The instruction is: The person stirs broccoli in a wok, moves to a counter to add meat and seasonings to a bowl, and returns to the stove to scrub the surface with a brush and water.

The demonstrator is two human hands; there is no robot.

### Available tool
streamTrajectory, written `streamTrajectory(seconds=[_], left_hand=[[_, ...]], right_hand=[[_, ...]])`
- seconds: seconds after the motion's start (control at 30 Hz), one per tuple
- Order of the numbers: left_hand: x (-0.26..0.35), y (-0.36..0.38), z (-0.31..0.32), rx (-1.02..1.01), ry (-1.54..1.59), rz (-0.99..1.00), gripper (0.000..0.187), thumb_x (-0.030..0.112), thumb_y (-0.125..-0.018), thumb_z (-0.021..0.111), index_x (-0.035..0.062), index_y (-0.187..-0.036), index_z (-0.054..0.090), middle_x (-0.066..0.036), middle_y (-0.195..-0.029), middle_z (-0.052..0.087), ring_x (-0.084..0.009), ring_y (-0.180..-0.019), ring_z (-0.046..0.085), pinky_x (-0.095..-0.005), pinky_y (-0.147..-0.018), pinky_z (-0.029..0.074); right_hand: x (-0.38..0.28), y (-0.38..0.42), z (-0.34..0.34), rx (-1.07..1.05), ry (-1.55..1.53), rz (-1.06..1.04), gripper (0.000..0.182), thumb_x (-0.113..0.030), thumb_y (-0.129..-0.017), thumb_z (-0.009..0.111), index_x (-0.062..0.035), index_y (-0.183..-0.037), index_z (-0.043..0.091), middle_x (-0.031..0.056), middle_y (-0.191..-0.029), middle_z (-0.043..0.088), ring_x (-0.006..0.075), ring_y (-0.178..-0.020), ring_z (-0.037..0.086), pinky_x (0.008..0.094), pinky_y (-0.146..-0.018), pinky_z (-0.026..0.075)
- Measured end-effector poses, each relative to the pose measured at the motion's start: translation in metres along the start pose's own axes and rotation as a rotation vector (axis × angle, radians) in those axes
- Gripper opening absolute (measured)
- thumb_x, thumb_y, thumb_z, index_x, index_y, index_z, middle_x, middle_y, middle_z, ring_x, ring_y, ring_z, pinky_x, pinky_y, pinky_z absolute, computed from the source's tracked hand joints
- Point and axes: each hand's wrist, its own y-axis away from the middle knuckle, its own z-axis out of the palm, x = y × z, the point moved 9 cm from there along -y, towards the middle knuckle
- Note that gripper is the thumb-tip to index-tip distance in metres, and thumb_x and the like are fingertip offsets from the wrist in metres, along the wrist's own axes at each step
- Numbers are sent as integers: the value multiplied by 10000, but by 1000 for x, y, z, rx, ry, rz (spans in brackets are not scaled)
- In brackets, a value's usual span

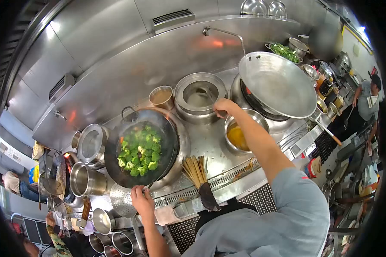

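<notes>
My left hand [142, 202] is closed at the near rim of a dark wok [169, 147], apparently on its handle, which the fingers partly hide. Bright green broccoli florets [143, 156] with a few orange bits lie in the wok, under faint steam. Farther right, my right hand [224, 107] grips the handle of a ladle [209, 93]. The ladle reaches into a round steel pot [182, 105] of cloudy liquid, and its bowl is hard to make out. Just below my right forearm stands a steel bowl of yellow liquid [238, 136].
A large pale wok [278, 85] sits tilted on the right burner. A bamboo brush [196, 171] lies at the counter's front, and a perforated strainer [121, 199] lies beside my left hand. Steel pots [88, 180] crowd the left. Other people [368, 100] stand at both sides.
</notes>
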Motion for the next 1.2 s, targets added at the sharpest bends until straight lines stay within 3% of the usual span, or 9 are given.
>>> streamTrajectory(seconds=[0.2, 0.47, 0.5, 0.6, 0.7, 0.97, 1.03, 1.17, 1.2], left_hand=[[94, 34, 67, -111, 624, -185, 151, 94, -970, 545, -25, -1041, 606, -151, -1091, 636, -253, -1064, 594, -356, -953, 450], [146, -67, 277, -296, 1182, -652, 223, 247, -972, 568, 47, -886, 617, 0, -766, 575, -110, -642, 501, -256, -586, 427], [145, -93, 314, -521, 969, -454, 212, 248, -968, 552, 45, -956, 610, -8, -808, 567, -138, -711, 537, -289, -639, 466], [153, -121, 412, -659, 1200, -897, 266, 179, -968, 500, 22, -1180, 534, -101, -1084, 600, -268, -1056, 581, -419, -876, 528], [171, -137, 467, -791, 1202, -1076, 194, 89, -913, 526, 5, -1087, 533, -68, -795, 565, -250, -719, 594, -401, -726, 543], [181, -147, 422, -773, 820, -549, 227, -86, -806, 489, -28, -992, 605, -185, -816, 654, -272, -675, 684, -374, -565, 543], [181, -126, 392, -790, 614, -482, 206, -89, -799, 496, -27, -949, 623, -185, -806, 666, -284, -722, 694, -395, -599, 545], [173, -74, 383, -610, -28, 271, 194, 137, -899, 528, -23, -929, 634, -244, -950, 671, -411, -924, 645, -453, -776, 518], [161, -64, 367, -548, 62, 143, 246, 199, -919, 520, -19, -932, 633, -262, -953, 662, -427, -914, 637, -466, -774, 511]], right_hand=[[47, -7, 21, -315, -1519, 248, 439, -115, -845, 624, 94, -1187, 445, 12, -715, 531, 99, -521, 543, 195, -417, 445], [34, 132, -6, -463, -1111, 72, 342, -117, -865, 568, 17, -1173, 505, 3, -720, 531, 96, -497, 517, 218, -392, 411], [33, 151, -10, -483, -1072, 53, 342, -119, -867, 568, 13, -1176, 507, 6, -721, 532, 100, -494, 518, 226, -389, 408], [12, 204, -27, -367, -681, 4, 440, -123, -849, 576, 40, -1245, 477, 38, -694, 534, 136, -429, 510, 258, -372, 407], [5, 220, -37, -311, -378, -32, 522, -82, -810, 580, 60, -1300, 469, 55, -672, 548, 154, -404, 515, 267, -375, 408], [-9, 71, -92, 154, 730, -242, 352, -152, -782, 572, 65, -1057, 605, 312, -953, 659, 444, -950, 646, 491, -863, 489], [5, 2, -83, 34, 603, -47, 209, -125, -779, 579, 49, -883, 627, 254, -843, 664, 344, -705, 670, 468, -641, 540], [54, -57, -29, -263, -819, 185, 125, -93, -826, 602, 28, -839, 575, 108, -728, 603, 170, -568, 589, 283, -466, 487], [56, -54, -21, -285, -1137, 232, 117, -86, -836, 603, 24, -833, 563, 86, -717, 590, 145, -561, 578, 247, -454, 476]])
